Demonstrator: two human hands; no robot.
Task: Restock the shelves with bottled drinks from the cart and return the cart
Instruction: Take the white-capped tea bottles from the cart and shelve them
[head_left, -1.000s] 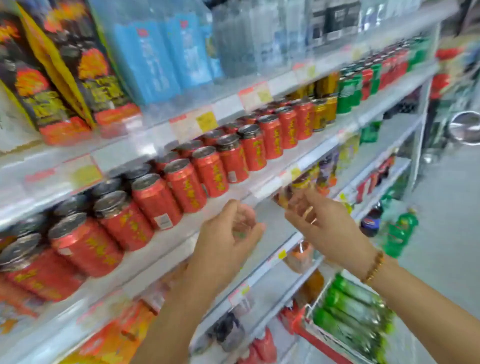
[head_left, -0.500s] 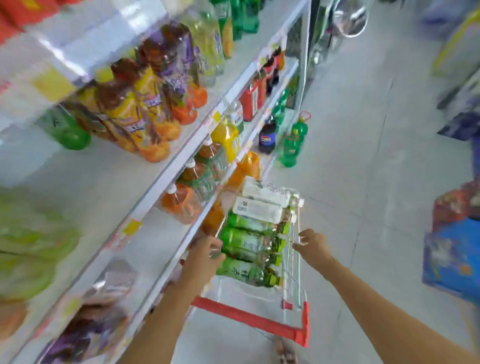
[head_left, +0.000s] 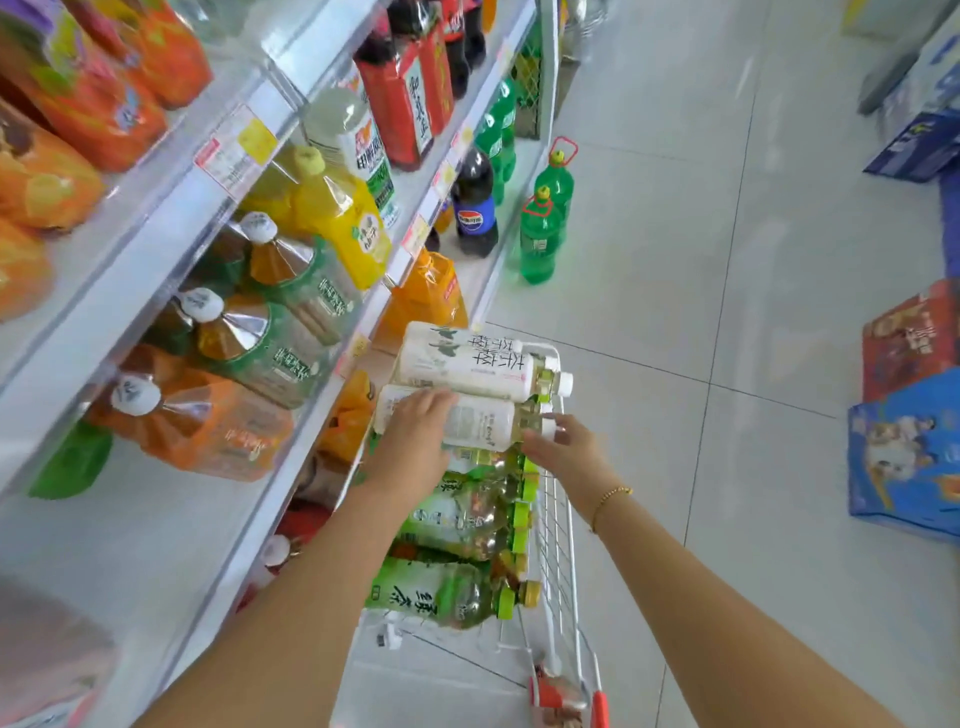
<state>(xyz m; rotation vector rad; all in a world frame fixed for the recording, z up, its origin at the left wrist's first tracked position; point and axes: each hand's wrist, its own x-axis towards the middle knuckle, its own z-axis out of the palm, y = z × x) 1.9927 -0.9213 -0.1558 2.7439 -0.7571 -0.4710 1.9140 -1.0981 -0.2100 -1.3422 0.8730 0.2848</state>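
Observation:
A white wire cart (head_left: 557, 525) stands beside the shelves (head_left: 156, 244), with bottled drinks lying in it. Two white-label bottles (head_left: 470, 364) lie at its far end, and several green-label bottles (head_left: 452, 519) lie nearer me. My left hand (head_left: 415, 436) lies over the body of the nearer white-label bottle (head_left: 485, 423), fingers curled on it. Fairly straight fingers of my right hand (head_left: 569, 449) touch that bottle's neck and cap end. The shelf levels on the left hold large tea, juice and cola bottles.
Two big green bottles (head_left: 540, 244) stand on the tiled floor past the cart, near the shelf end. Coloured boxes (head_left: 906, 447) are stacked on the floor at the right. The cart's red handle (head_left: 600, 704) is at the bottom. The aisle floor stretches ahead to the right.
My view dropped from the can shelf to the cart. Both hands came down from shelf height into the cart and now rest on a white-label bottle.

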